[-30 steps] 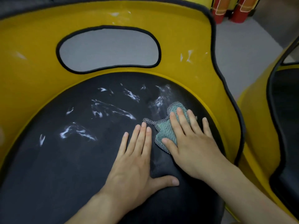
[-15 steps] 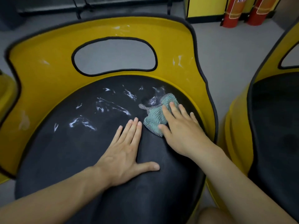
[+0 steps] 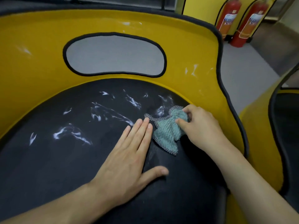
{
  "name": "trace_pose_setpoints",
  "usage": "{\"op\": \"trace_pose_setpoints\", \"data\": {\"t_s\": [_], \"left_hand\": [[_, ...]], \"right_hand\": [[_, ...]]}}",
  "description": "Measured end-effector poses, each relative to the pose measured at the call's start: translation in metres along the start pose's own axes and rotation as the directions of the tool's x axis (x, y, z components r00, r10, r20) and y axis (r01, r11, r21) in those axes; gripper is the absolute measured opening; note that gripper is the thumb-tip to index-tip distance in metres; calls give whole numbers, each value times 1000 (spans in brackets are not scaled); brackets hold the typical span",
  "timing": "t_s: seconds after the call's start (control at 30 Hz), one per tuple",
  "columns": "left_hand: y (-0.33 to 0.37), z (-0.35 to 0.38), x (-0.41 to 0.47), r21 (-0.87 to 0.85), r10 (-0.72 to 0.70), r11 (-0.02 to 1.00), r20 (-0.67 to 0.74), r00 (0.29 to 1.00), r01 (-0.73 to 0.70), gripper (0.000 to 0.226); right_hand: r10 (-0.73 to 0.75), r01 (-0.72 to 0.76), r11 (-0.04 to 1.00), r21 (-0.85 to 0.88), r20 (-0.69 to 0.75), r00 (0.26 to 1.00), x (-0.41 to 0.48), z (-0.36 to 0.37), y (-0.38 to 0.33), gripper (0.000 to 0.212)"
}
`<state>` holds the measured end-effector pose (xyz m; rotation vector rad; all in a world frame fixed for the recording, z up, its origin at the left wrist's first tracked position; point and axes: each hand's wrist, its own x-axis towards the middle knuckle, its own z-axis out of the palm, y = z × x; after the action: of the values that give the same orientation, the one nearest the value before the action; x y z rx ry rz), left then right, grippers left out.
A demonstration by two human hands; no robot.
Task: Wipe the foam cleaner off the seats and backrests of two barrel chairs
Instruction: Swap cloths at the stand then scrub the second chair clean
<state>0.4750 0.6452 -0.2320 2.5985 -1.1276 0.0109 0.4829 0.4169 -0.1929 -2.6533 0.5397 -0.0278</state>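
Looking over the black seat [image 3: 64, 167], we find foam streaks [image 3: 113, 113] spread across its far left. Our left hand [image 3: 127, 160] lies flat, fingers straight, holding nothing — our right hand [image 3: 200, 125] pinches the cloth [image 3: 166, 131] bunched at the far right, so wiping likely runs leftward.

The near barrel chair's yellow backrest [image 3: 40, 70] has a black-edged oval cutout; its seat [image 3: 64, 167] is black. White foam streaks [image 3: 71, 133] smear the seat's rear half, and flecks dot the backrest. A crumpled teal cloth [image 3: 166, 133] with checkered trim lies on the seat's right side. The second chair [image 3: 258, 126] stands just to the right.
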Motion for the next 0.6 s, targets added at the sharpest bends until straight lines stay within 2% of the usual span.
{"op": "trace_pose_setpoints", "data": {"t_s": [0.03,0.13,0.2,0.3,0.37,0.43,0.5,0.53,0.6], "left_hand": [[-1,1,0,-9,2,1000,-16,1000,-2,102],[-3,-1,-2,-30,3,1000,-34,999,-4,100],[-3,-2,-3,-31,2,1000,-34,999,-3,100],[-3,-1,-4,-32,-2,999,-41,999,0,99],[-2,-1,-3,-22,-2,1000,-45,999,1,99],[-2,-1,-3,-3,4,1000,-46,999,-5,98],[-2,0,-3,5,7,1000,-36,999,-7,97],[-2,-1,-2,7,6,1000,-33,999,-6,97],[-1,-1,-2,7,0,1000,-32,999,0,97]], "right_hand": [[7,-9,998,60,35,999,4,-2,-1,16],[-27,-6,945,327,98,995,12,-12,-4,11],[-84,60,879,473,31,996,11,-27,-9,11],[-162,198,816,543,-115,980,0,-57,-18,23],[-202,235,805,545,-121,972,-9,-71,-17,31],[-188,137,839,527,44,981,-12,-65,-12,34],[-138,54,922,384,195,971,-11,-41,-3,33],[-123,70,960,271,185,975,-12,-28,1,33],[-169,168,985,29,37,985,-20,-9,6,41]]}}
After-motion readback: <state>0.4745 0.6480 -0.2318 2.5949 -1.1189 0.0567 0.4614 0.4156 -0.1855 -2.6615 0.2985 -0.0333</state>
